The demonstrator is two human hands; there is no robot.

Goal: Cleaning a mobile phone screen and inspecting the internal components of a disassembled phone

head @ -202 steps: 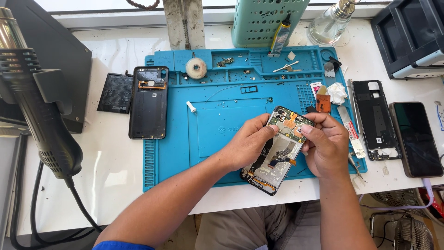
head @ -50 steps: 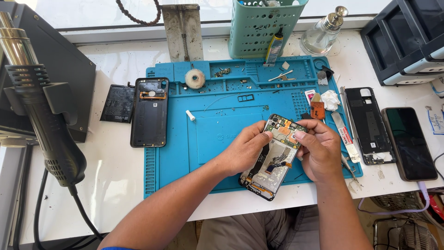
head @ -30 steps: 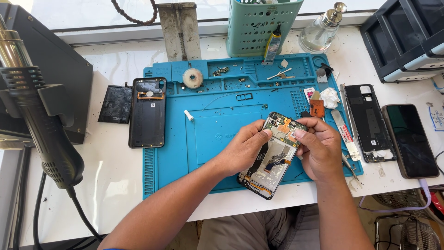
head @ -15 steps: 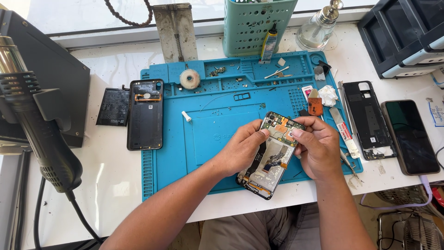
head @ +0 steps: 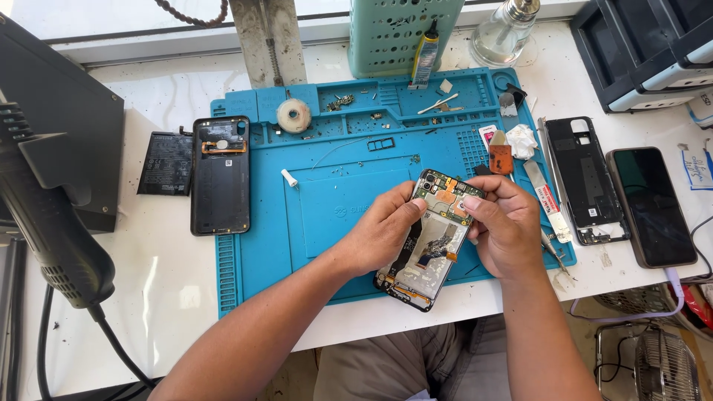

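Note:
An opened phone (head: 431, 245), its back off and its circuit board showing, rests tilted on the blue repair mat (head: 334, 200) near the table's front edge. My left hand (head: 382, 234) grips the phone's left side, thumb against its upper edge. On the phone's top right corner lies my right hand (head: 505, 226), fingertips pressed on the board near the camera end. Whether those fingers pinch a small part or tool, I cannot tell.
A black back cover (head: 220, 174) and a battery (head: 165, 163) lie left. A phone frame (head: 581, 178) and a dark phone (head: 651, 206) lie right. Hot-air gun (head: 44, 215) stands far left. Green basket (head: 401, 33), glass bottle (head: 505, 33), tape roll (head: 294, 115), tweezers and small parts sit behind.
My hands and the opened phone have stayed in nearly the same place. Only my fingertips on the board have shifted slightly, and my view has drifted a little.

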